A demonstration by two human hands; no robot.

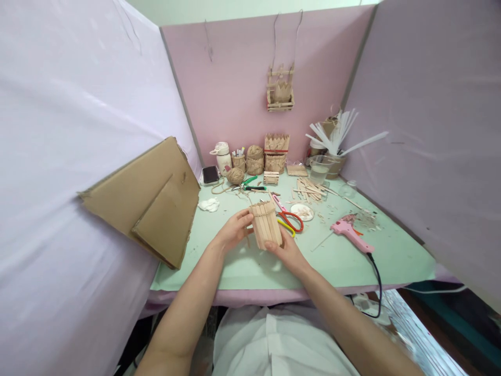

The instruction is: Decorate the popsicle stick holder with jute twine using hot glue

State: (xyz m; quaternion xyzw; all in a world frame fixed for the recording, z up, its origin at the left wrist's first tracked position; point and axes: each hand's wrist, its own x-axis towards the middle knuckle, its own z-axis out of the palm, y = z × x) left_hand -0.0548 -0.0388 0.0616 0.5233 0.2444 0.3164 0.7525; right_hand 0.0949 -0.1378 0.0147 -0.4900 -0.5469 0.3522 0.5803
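Note:
Between my two hands is a small holder made of popsicle sticks (266, 225), tilted above the front half of the table, with twine tied round its upper part. My left hand (238, 228) grips its left side near the top. My right hand (287, 251) holds the lower right corner, thumb on the front face. Just behind the holder lie scissors with red handles (294, 221), a yellow-handled tool (287, 228) partly hidden by it, and a pink cutter (278, 203). What is inside the holder cannot be seen.
A pink glue gun (352, 236) lies at the right, its cord over the front edge. Loose popsicle sticks (309, 189), a white dish (301, 212) and a ball of twine (235, 176) sit farther back. Cardboard sheets (156, 203) lean at the left.

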